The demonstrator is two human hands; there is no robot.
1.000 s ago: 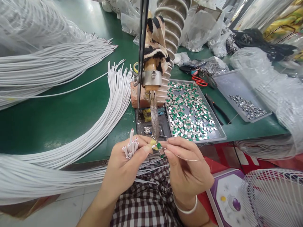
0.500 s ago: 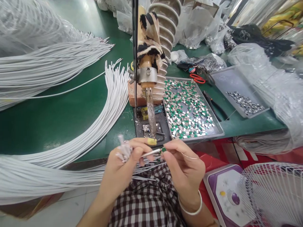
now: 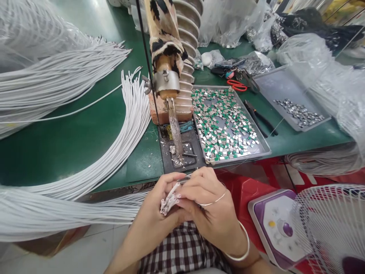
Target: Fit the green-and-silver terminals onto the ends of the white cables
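Several slim white cables (image 3: 170, 200) show pinkish, round-cut ends.

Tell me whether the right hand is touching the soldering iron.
Apart. The head view shows the right hand lower in the picture than the soldering iron, with dark tray visible between them.

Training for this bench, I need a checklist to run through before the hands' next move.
1. Left hand holding the white wires: ok, cut ends showing.
2. Thin silvery wire across the right hand: ok.
3. Both hands apart from the soldering iron: ok.
4. Iron hot: cannot tell.
5. Tray stocked with green-and-silver pieces: ok.
6. Black base free of debris: not ok, metal crumbs lie scattered.
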